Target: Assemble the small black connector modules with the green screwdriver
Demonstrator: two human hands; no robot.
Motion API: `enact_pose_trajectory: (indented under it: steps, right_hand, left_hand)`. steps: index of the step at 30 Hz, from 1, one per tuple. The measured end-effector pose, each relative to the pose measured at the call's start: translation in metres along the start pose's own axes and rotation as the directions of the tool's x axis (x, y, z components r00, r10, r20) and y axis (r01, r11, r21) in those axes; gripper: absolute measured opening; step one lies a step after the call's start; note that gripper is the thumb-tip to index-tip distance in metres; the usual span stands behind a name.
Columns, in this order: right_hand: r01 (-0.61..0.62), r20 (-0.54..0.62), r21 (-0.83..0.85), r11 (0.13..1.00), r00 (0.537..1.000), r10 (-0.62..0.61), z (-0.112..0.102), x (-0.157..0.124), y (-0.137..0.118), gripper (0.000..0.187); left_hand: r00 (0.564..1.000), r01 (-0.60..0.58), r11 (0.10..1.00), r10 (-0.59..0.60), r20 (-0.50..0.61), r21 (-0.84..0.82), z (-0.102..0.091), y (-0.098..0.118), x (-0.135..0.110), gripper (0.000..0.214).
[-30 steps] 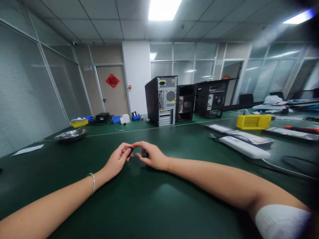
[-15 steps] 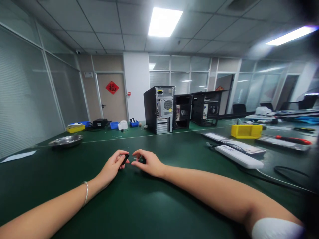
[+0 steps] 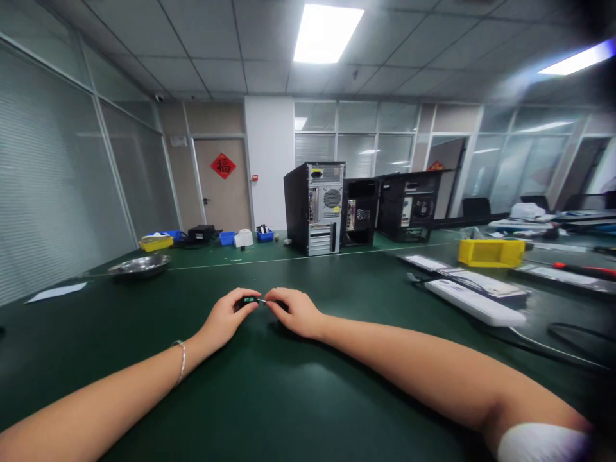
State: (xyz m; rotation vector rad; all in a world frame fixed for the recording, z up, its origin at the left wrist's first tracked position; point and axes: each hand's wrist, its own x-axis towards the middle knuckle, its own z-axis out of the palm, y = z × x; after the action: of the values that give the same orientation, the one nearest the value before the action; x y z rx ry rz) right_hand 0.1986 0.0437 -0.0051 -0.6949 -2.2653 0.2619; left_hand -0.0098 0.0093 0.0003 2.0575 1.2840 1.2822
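Note:
My left hand [image 3: 225, 319] is closed in a pinch on a small black device [image 3: 249, 299] with green marks on its face, held low over the green tabletop [image 3: 240, 404]. Thumb and forefinger of my right hand [image 3: 299, 316] are pressed together around the end of a thin, light-coloured tip [image 3: 262, 301]. That tip lies between the two hands, at the device's right end; whether it is joined to the device I cannot tell. The lower fingers of both hands are hidden.
Computer towers [image 3: 327, 212] stand at the back. On the right lie a white power strip [image 3: 474, 301], a yellow bin [image 3: 491, 253] and cables. A metal dish [image 3: 142, 265] and a paper sheet [image 3: 56, 292] are on the left; small blue bins [image 3: 264, 235] sit behind.
My hands have come closer together. The black device has turned so its green-marked face shows, and my right fingers have closed on the thin tip. The view has swung slightly left.

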Motion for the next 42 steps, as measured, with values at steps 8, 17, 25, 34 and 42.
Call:
enact_pose_trajectory:
  steps: [8,17,25,34,42]
  right_hand:
    - [-0.005,0.017,-0.042,0.999,1.000,0.005,0.000,0.000,0.000,0.020]
    - [0.022,-0.012,-0.128,0.992,1.000,-0.024,-0.001,-0.002,-0.002,0.019]
    - [0.060,-0.039,-0.056,0.997,0.997,-0.062,-0.003,-0.003,-0.005,0.017]
    - [0.045,-0.043,-0.038,0.998,0.998,-0.047,-0.002,-0.002,-0.006,0.014]
    - [0.204,0.034,-0.005,0.979,0.978,-0.204,-0.004,-0.004,-0.010,0.016]
  left_hand:
    - [0.999,-0.029,0.999,0.028,0.026,0.036,-0.001,0.001,-0.001,0.023]
    - [0.998,-0.042,0.996,0.038,0.043,0.080,-0.002,0.012,-0.004,0.021]
    - [0.997,0.051,0.983,-0.040,0.065,-0.176,-0.001,0.005,-0.003,0.026]
    - [0.992,0.122,0.967,-0.115,0.043,-0.224,0.002,0.003,-0.002,0.033]
    - [0.988,0.138,0.955,-0.150,-0.025,-0.261,0.003,0.001,-0.001,0.035]
